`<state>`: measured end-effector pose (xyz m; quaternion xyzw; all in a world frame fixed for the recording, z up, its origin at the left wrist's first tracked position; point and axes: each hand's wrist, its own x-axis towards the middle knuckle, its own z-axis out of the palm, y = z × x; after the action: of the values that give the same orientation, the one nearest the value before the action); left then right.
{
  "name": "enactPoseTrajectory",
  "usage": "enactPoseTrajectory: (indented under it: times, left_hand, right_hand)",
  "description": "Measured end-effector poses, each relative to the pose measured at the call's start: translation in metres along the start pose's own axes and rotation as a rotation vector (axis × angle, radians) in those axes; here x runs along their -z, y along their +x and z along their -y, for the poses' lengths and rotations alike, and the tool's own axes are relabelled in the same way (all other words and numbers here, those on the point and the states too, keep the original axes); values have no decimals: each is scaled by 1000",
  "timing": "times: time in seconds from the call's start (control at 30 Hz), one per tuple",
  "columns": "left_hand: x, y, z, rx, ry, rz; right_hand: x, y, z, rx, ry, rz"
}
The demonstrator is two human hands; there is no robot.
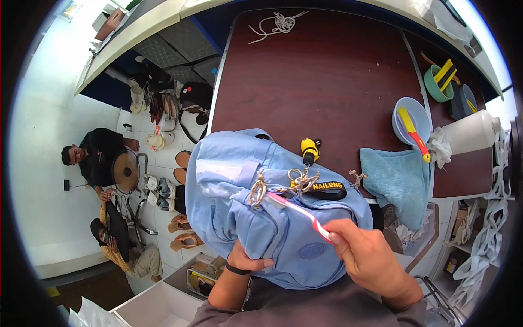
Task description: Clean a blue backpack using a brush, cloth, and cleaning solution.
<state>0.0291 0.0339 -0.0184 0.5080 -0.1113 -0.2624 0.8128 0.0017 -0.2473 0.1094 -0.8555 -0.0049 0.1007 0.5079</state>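
Observation:
A light blue fabric backpack lies over the table's near edge and against my body. My right hand grips the handle of a pink-and-white toothbrush. Its head rests at the bag's front, beside a looped cord bundle. With the thumb on top, my left hand holds a fold of the bag's near side; its other fingers are hidden. Metal rings and knotted cords on the bag carry a yellow-and-black figure charm and a black strap tag bearing writing.
On the dark red table are white laces, a pale bowl with a yellow-and-red brush, a blue cloth, a white jug and a green bowl. Two people sit at left near several shoes. An open drawer is below.

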Motion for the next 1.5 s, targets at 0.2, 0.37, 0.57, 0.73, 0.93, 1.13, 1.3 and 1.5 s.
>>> enactPoseTrajectory:
  times: [0.2,0.37,0.57,0.73,0.93,1.13,1.3,1.5]
  left_hand:
    - [3,7,0,22,10,33]
    - [-9,14,-17,36,-111,-16]
    - [-28,21,-46,257,-282,-104]
    - [-37,24,-61,332,-353,-59]
    - [-41,16,-60,353,-364,-56]
    - [-38,15,-50,327,-450,-45]
    - [-34,16,-42,296,-431,-22]
    - [-38,24,-46,284,-327,61]
  right_hand:
    - [-18,0,0,7,56,-89]
    - [-22,-16,-5,49,142,-142]
    - [23,-5,-26,449,-285,-323]
    - [60,51,-29,695,-454,-177]
    - [68,82,-36,791,-349,-79]
    - [50,86,-40,772,-255,72]
    - [67,89,-56,643,-204,52]
    - [52,84,-39,648,-268,203]
